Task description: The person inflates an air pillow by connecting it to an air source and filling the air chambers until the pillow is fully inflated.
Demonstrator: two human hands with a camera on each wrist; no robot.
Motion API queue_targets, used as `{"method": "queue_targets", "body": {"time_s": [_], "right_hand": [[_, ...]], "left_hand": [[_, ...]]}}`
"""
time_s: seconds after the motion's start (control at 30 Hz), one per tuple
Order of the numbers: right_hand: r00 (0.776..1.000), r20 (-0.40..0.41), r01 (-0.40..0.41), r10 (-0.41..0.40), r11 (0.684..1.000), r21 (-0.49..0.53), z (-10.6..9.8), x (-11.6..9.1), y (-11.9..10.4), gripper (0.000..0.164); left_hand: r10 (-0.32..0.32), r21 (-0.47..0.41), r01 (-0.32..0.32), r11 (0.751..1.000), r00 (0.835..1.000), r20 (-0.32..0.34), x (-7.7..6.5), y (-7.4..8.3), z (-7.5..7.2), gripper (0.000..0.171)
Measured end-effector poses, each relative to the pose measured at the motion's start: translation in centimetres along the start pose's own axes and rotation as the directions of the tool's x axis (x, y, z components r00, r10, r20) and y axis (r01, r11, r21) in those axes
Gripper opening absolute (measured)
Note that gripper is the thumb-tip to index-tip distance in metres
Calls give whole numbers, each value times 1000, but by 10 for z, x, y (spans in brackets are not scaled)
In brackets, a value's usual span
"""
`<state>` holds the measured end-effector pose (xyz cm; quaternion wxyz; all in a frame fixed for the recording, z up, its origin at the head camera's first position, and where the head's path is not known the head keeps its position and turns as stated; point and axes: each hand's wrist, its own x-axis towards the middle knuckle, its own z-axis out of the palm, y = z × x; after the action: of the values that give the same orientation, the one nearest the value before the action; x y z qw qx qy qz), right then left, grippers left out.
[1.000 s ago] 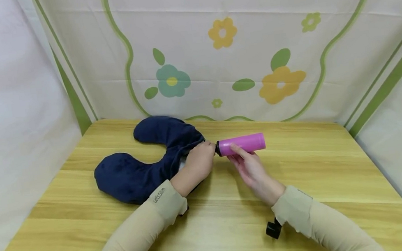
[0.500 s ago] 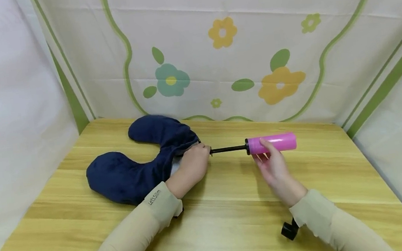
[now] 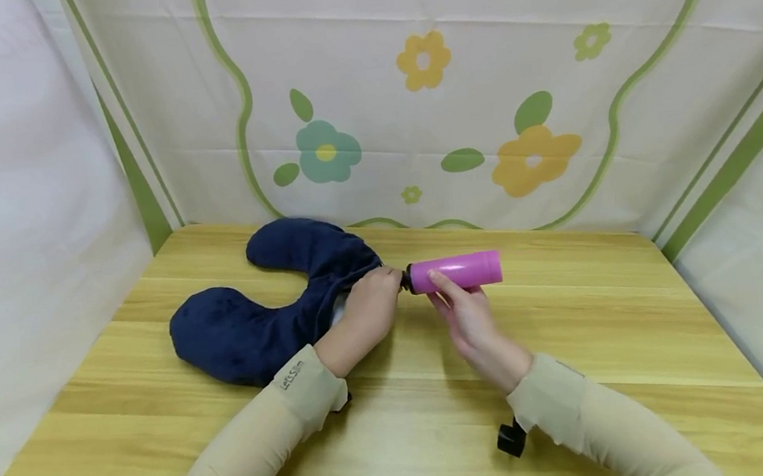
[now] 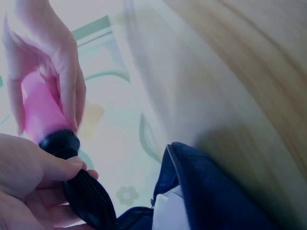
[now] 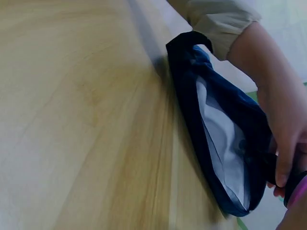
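A navy plush U-shaped neck pillow (image 3: 237, 337) lies on the table, its curved middle toward the right. Pointing away from it is a small hand air pump (image 3: 473, 269) with a pink barrel and black end. My left hand (image 3: 370, 306) grips the pump's black end piece (image 4: 88, 194) right by the pillow's opening. From the right, my right hand (image 3: 474, 322) holds the pink barrel with thumb and fingers, close to the left hand. In the right wrist view the cover gapes, showing a pale inner bladder (image 5: 220, 129). The nozzle end is hidden by my left hand.
The wood-grain table (image 3: 610, 322) ends at a white flowered curtain (image 3: 361, 60) behind, with more white cloth on both sides. A black wrist-worn camera (image 3: 511, 440) hangs below the right forearm.
The pink barrel slid out to the right half a second ago, baring a black rod. Now my right hand has pushed it back leftward against the left hand, which stays nearly in place.
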<state>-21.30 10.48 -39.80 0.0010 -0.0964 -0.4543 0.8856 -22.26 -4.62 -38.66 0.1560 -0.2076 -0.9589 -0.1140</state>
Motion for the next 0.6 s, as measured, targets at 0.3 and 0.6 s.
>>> {"method": "queue_targets", "body": {"time_s": [0.3,0.6], "right_hand": [[999,-9,-30,31,999,32,-10,3,-11,30],[998,-64,8,-2,996,91,-31,11,-44,30]], "left_hand": [[-39,-81,45,996,996,76,1,-5,2,11],[-27,-54,33,998,994,109,3,-8,3,15]]}}
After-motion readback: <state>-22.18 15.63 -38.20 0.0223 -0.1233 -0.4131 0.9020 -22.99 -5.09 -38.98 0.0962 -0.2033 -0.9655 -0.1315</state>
